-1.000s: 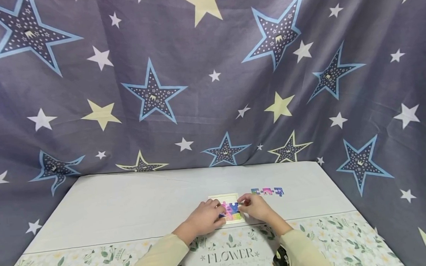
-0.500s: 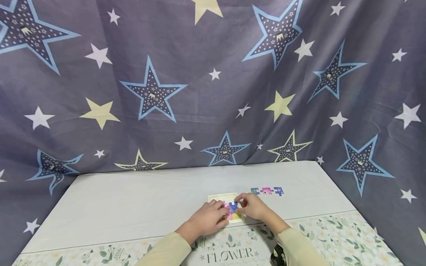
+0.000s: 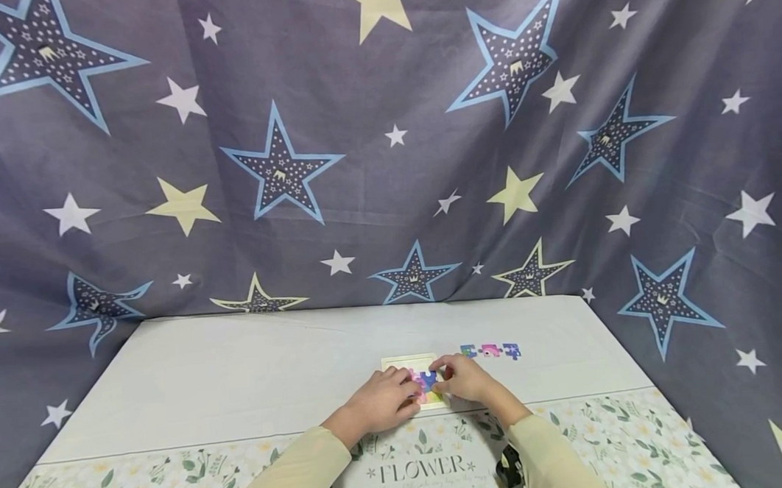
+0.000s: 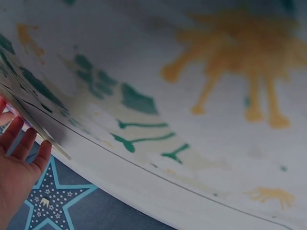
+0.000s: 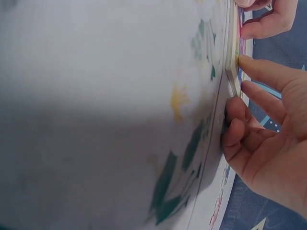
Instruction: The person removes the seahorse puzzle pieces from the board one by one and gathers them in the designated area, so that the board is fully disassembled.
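Pieces (image 3: 490, 351) (in a row) right of tray (image 3: 410, 362).

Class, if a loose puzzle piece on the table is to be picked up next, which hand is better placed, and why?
Probably the right hand: it is nearer the loose pieces, which lie on its side of the frame. The left hand, at the frame's other side, would likely reach across.

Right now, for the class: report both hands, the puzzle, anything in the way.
Left hand on puzzle tray; right hand at blue piece, grip unclear. Tray partly filled, far strip unfilled. Three pieces outside, to its right. Hands hide some of it.
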### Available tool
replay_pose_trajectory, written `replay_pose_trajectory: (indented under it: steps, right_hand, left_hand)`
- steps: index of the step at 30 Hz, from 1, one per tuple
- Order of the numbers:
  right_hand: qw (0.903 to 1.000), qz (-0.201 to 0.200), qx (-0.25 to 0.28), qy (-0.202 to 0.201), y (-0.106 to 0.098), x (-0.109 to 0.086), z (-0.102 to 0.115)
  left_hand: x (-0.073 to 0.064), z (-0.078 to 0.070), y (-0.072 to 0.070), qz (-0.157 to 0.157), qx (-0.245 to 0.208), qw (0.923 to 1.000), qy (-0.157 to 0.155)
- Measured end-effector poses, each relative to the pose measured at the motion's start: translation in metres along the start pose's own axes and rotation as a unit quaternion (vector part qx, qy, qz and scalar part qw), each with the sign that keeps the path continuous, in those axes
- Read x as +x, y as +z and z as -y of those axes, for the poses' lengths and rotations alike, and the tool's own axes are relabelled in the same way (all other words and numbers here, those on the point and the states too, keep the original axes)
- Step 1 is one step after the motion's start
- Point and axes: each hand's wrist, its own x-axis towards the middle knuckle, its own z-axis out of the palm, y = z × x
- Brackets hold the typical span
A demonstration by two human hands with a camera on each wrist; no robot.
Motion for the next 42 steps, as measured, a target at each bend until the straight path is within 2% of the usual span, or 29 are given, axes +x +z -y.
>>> replay_pose_trajectory:
  steps: [29, 42]
  right_hand:
    - [0.9986, 0.001, 0.029, 0.045, -0.0016, 0.0012, 0.0054]
    - [0.9982, -0.006, 0.028, 0.053, -0.0010, 0.0024, 0.0077]
  left_hand:
    - [0.0012, -0.0026, -0.0031, 0.008, -0.002, 1.0000, 0.003]
    - [0.0014, -0.0010, 0.0011, -0.013, -0.008, 0.9998, 0.009]
